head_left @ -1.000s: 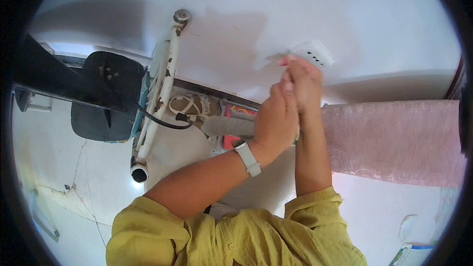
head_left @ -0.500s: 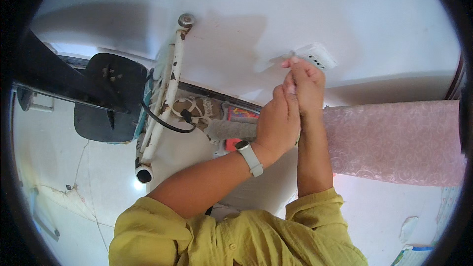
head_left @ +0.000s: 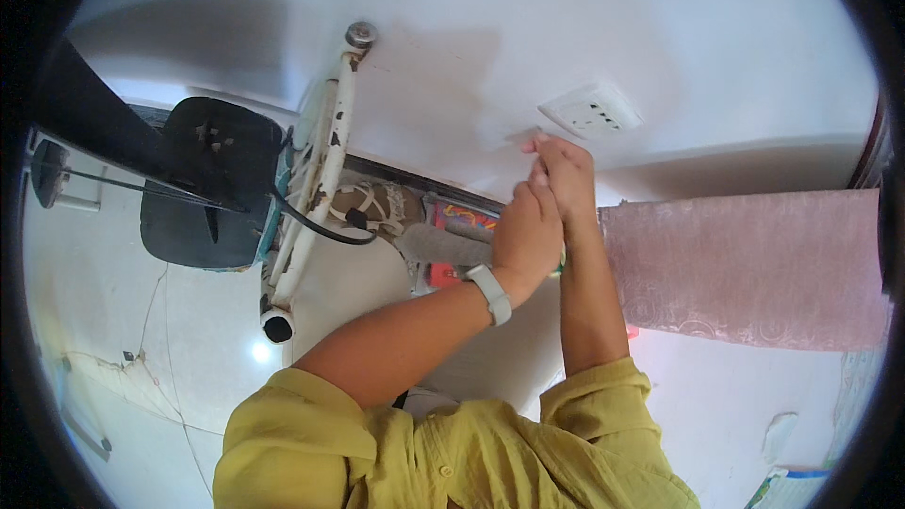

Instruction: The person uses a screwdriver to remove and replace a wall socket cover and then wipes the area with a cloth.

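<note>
"What is hidden at the hands?"
"The left hand point(head_left: 526, 231) overlaps the right hand point(head_left: 568, 174); anything between them is concealed. A grey roll point(head_left: 448, 243) disappears behind the left."
"And the edges?"
"Dark rim cuts off the pink cloth point(head_left: 745, 269); the lower border crops a blue-edged sheet point(head_left: 794, 490)."

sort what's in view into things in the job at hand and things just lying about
At work, seemingly:
- left hand, right hand against it
- wall socket beyond them

Just about:
- chipped white frame
- pink patterned cover
- grey roll
</note>
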{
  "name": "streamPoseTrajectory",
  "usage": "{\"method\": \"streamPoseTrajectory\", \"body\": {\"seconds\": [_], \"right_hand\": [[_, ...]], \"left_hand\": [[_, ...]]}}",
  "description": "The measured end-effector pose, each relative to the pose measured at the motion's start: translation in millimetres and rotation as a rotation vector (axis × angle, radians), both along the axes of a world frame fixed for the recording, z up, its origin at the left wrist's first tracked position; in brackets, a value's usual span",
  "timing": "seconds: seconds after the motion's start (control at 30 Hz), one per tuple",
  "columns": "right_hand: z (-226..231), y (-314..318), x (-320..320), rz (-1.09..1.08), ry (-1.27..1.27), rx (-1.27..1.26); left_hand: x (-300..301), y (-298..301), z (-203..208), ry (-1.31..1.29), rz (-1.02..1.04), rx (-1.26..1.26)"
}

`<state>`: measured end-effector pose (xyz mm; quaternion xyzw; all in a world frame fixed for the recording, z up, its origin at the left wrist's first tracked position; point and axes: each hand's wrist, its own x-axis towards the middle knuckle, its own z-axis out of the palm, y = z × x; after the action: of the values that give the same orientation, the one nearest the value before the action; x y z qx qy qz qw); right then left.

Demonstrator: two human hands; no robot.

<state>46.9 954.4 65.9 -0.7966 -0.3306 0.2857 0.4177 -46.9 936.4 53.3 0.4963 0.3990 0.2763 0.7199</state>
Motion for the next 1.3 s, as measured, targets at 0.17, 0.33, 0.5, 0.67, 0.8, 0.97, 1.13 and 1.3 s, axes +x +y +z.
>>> {"method": "streamPoseTrajectory", "body": {"seconds": [0.17,0.33,0.5,0.67,0.8,0.97,1.13,1.3], "right_hand": [[30.5,-1.6,-13.8,0.121,0.041,0.084],[31.9,7.6,-10.1,0.156,0.087,0.188],[15.4,14.5,-7.4,0.159,0.111,0.120],[25.7,12.5,-18.8,0.130,0.060,0.159],[9.4,11.8,-12.7,0.058,0.048,0.123],[3.4,-2.3,-8.3,0.038,0.140,0.137],[30.5,3.1,-24.1,0.142,0.219,0.219],[40.3,8.1,-14.2,0.159,0.237,0.305]], "left_hand": [[-5.1,-7.4,6.8,-0.182,0.112,0.104],[2.2,0.4,8.0,-0.253,0.192,0.210],[3.9,3.6,-0.3,-0.096,0.169,0.096],[-4.9,3.5,3.9,-0.199,0.208,0.119],[-1.0,5.2,-8.9,-0.092,0.139,0.155],[-0.6,-6.6,-9.0,-0.059,0.127,0.107],[-11.2,-1.0,4.6,-0.182,0.207,0.204],[-7.3,16.4,5.5,-0.240,0.098,0.222]]}}
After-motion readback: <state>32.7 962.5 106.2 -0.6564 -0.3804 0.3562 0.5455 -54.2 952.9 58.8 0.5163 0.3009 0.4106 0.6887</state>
